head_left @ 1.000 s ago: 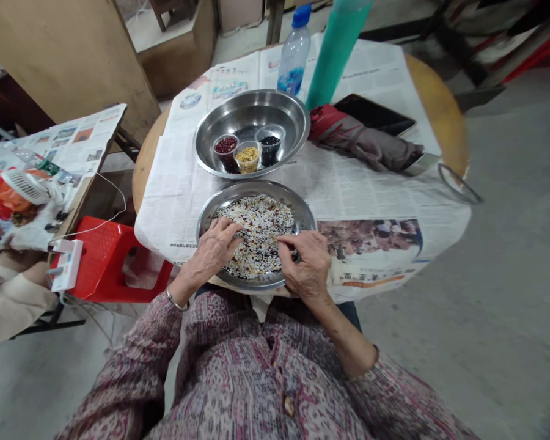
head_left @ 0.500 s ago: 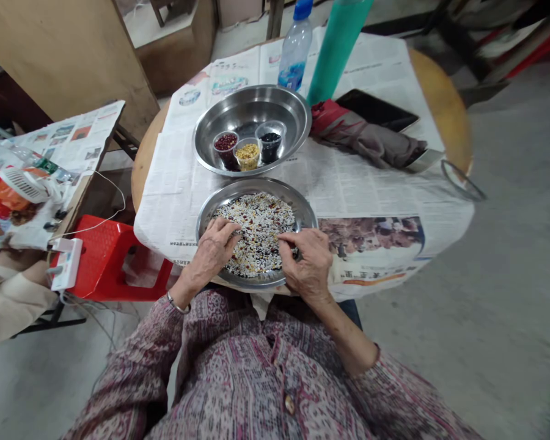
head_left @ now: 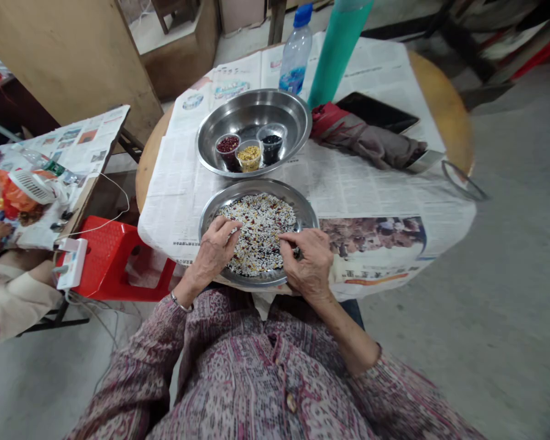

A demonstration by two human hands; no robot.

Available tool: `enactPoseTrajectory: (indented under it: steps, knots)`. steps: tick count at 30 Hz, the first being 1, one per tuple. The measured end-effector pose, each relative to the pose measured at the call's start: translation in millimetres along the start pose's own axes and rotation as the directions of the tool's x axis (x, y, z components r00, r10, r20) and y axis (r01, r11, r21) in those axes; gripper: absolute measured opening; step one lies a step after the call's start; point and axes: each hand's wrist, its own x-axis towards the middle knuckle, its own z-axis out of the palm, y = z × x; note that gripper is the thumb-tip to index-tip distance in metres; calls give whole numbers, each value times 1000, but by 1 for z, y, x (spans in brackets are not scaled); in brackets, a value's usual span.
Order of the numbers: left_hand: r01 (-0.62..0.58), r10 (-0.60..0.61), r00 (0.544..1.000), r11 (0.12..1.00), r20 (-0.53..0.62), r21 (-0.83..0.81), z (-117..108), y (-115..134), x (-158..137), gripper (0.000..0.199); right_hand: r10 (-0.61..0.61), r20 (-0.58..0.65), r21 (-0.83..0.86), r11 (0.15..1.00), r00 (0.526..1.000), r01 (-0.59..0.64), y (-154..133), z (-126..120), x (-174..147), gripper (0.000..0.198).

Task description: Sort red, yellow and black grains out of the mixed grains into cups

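- The left hand (head_left: 216, 245) is over the near-left side of the near metal bowl (head_left: 308, 211), fingers bent and thumb close to the forefinger; I cannot tell whether it pinches anything.
- The right hand (head_left: 308, 260) is over the bowl's near-right side, thumb and forefinger tips close together; any grain between them is too small to tell.
- The mixed grains (head_left: 259, 235), mostly white with black, yellow and dark red bits, lie spread in this bowl, at the near edge of the counter (head_left: 444, 116).
- Just beyond, a larger bowl (head_left: 238, 113) holds three clear cups: red beans (head_left: 228, 145) left, yellow grains (head_left: 249, 154) middle, black beans (head_left: 271, 144) right.
- Newspaper (head_left: 371, 186) lies under both bowls.
- On the far side stand a blue-capped bottle (head_left: 296, 55) and, right of it, a green bottle (head_left: 337, 58).
- A folded umbrella (head_left: 366, 137) lies right of the larger bowl.
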Motion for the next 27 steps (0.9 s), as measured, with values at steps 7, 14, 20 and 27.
enactPoseTrajectory:
  steps: [7, 14, 20, 27]
  knots:
    - [-9, 10, 998, 1000, -59, 16, -6, 10, -8, 12, 14, 9, 6, 1000, 1000, -14, 0, 0, 1, 12]
    - [58, -58, 998, 996, 3, 71, -20, 8, -23, 14, 2, 2, 24, 1000, 1000, -2, 0, 0, 1, 13]
    - [59, -114, 906, 988, 407, 143, -40, 19, -23, 42, 8, 14, 17, 1000, 1000, -8, 1, 0, 0, 12]
    - [119, -135, 881, 991, 453, 63, -17, 33, -9, 25, 25, 14, 12, 1000, 1000, -25, 3, 1, -2, 13]
